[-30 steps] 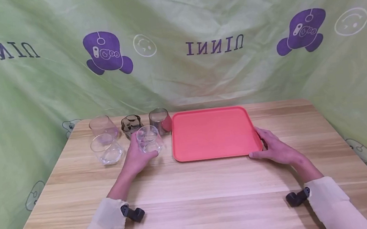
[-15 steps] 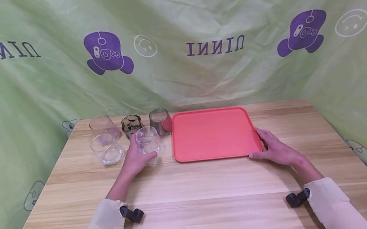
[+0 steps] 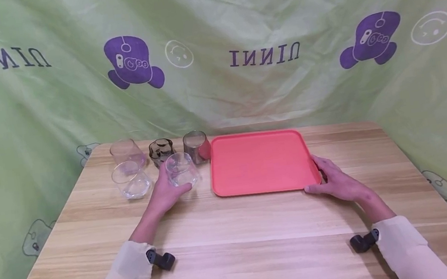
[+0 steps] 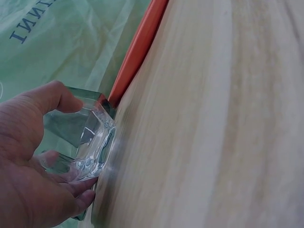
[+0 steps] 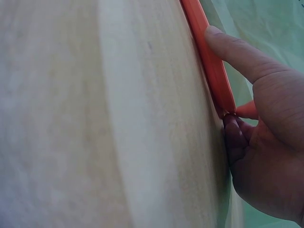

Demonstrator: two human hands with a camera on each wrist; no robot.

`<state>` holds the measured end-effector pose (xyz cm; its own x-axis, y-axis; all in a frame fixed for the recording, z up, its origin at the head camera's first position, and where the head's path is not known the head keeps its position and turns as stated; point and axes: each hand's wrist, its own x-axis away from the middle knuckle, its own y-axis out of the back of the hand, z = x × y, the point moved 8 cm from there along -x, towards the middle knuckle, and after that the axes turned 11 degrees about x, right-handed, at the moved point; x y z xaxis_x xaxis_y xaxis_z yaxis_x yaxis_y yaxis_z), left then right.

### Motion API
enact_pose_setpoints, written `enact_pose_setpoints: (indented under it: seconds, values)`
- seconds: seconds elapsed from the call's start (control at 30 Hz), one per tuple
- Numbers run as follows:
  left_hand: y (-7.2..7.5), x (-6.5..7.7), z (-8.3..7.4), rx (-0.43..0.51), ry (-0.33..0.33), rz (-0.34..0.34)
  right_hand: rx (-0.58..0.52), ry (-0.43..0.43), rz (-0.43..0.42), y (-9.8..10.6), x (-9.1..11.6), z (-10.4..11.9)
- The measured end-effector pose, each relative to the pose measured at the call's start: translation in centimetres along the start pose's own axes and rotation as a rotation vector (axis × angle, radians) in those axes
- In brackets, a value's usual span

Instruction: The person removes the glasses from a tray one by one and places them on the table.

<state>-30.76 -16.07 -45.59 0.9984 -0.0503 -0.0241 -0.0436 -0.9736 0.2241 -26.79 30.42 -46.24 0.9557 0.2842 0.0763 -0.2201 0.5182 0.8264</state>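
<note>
My left hand grips a clear drinking glass from its left side, thumb toward me and fingers behind it. In the left wrist view the thick base of this glass is close to the wooden tabletop, just short of the tray's edge. A red rectangular tray lies flat to the right of the glass. At its front right corner my right hand holds the tray, the thumb on the front edge and the fingers around the right side. The right wrist view shows the thumb against the red rim.
Left of the held glass stand another clear glass and a pinkish glass. Behind it are a dark wavy glass and a smoky grey glass, the latter close to the tray. A green printed curtain hangs behind the table.
The head view has shifted slightly. Both hands, the held glass and the tray stay practically where they were.
</note>
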Motion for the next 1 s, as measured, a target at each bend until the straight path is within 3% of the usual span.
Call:
enact_pose_setpoints:
  seconds: [0.2, 0.47, 0.77, 0.87, 1.0]
  values:
    - [-0.1, 0.0, -0.1, 0.015, 0.006, 0.011, -0.003, 0.001, 0.004, 0.1, -0.2, -0.1]
    - [-0.4, 0.3, -0.5, 0.003, -0.034, 0.026, -0.009, -0.004, 0.001, 0.4, -0.2, -0.2]
    - [0.1, 2.2, -2.0, -0.188, -0.083, -0.022, -0.015, -0.001, -0.001, 0.7, 0.0, 0.3]
    - [0.3, 2.9, -2.9, -0.24, -0.123, -0.058, -0.016, -0.014, -0.014, 0.8, 0.2, 0.4]
    - [0.6, 3.6, -5.0, -0.294, -0.258, -0.115, 0.009, -0.013, -0.067, 1.0, 0.3, 0.9]
